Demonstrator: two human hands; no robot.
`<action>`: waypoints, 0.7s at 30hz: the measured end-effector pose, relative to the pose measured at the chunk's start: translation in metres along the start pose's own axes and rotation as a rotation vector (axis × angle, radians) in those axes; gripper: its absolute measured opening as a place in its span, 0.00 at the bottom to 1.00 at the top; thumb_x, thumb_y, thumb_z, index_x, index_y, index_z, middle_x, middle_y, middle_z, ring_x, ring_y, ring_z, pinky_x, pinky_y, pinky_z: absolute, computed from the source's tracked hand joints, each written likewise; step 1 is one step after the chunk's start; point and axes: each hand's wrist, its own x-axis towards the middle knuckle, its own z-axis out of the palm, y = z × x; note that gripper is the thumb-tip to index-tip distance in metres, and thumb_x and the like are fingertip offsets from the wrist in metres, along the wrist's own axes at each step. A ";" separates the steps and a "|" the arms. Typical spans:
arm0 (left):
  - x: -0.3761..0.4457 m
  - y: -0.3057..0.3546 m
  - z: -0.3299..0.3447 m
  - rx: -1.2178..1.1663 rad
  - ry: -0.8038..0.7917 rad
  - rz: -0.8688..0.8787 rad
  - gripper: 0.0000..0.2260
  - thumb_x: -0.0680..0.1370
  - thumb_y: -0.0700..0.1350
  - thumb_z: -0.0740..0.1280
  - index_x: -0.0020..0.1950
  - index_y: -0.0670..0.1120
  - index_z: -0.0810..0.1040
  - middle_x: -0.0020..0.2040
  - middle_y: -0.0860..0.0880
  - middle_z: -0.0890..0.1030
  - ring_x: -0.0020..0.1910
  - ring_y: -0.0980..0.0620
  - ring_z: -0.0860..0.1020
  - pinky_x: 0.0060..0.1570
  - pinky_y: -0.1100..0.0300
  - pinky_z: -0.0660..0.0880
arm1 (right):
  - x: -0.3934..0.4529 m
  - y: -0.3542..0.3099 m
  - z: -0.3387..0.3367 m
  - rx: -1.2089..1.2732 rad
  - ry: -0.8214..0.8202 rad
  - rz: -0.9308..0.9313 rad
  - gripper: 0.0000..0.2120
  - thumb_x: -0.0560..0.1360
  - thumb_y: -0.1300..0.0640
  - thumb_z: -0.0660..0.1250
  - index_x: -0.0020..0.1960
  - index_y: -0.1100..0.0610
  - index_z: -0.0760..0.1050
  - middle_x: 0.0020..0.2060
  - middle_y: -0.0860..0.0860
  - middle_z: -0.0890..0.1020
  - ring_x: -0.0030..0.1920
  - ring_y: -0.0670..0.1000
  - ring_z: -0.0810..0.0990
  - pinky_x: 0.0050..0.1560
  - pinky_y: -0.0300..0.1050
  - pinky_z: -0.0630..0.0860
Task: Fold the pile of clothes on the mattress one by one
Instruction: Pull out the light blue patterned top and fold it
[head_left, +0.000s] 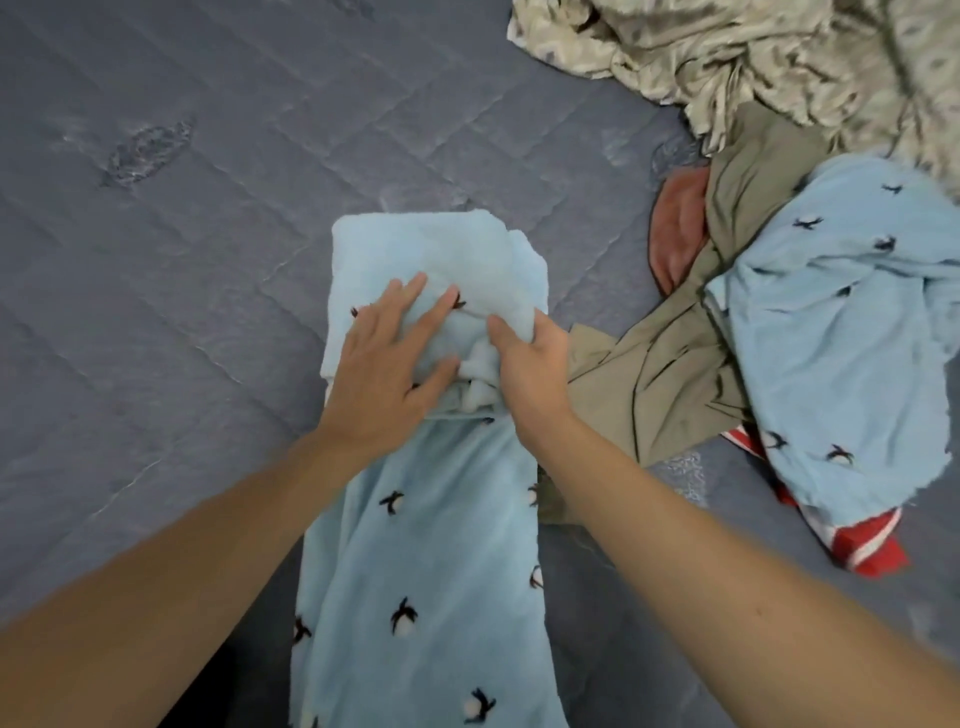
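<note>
A long light-blue fleece garment with small penguin motifs lies on the grey quilted mattress, its far end folded back over itself. My left hand lies flat on the folded part with fingers spread. My right hand grips a bunched fold of the same blue fabric beside it. To the right sits a pile: a second light-blue penguin piece, an olive-khaki garment, a red and white striped item and a reddish-brown piece.
A crumpled cream and beige patterned cloth fills the top right corner. The mattress stretches bare to the left and far side, with a worn patch at upper left.
</note>
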 end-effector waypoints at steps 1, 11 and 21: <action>0.003 0.004 0.008 0.029 -0.024 0.032 0.29 0.84 0.61 0.56 0.84 0.57 0.57 0.85 0.51 0.52 0.85 0.48 0.48 0.81 0.41 0.50 | 0.000 0.002 -0.009 -0.009 0.025 -0.033 0.09 0.81 0.63 0.67 0.60 0.62 0.80 0.53 0.57 0.86 0.56 0.57 0.85 0.61 0.61 0.80; 0.016 -0.017 0.069 0.292 -0.088 0.104 0.34 0.82 0.68 0.51 0.85 0.56 0.52 0.86 0.50 0.48 0.85 0.47 0.44 0.81 0.41 0.47 | 0.035 0.042 -0.034 -0.893 -0.156 -0.822 0.35 0.77 0.61 0.59 0.84 0.55 0.55 0.83 0.54 0.55 0.83 0.55 0.55 0.78 0.57 0.62; 0.015 -0.045 0.090 0.424 -0.046 0.035 0.32 0.84 0.67 0.50 0.86 0.56 0.49 0.86 0.45 0.48 0.84 0.42 0.48 0.80 0.39 0.52 | 0.070 0.075 -0.020 -1.171 -0.180 -0.716 0.33 0.86 0.43 0.49 0.85 0.56 0.45 0.85 0.56 0.47 0.84 0.54 0.44 0.83 0.56 0.48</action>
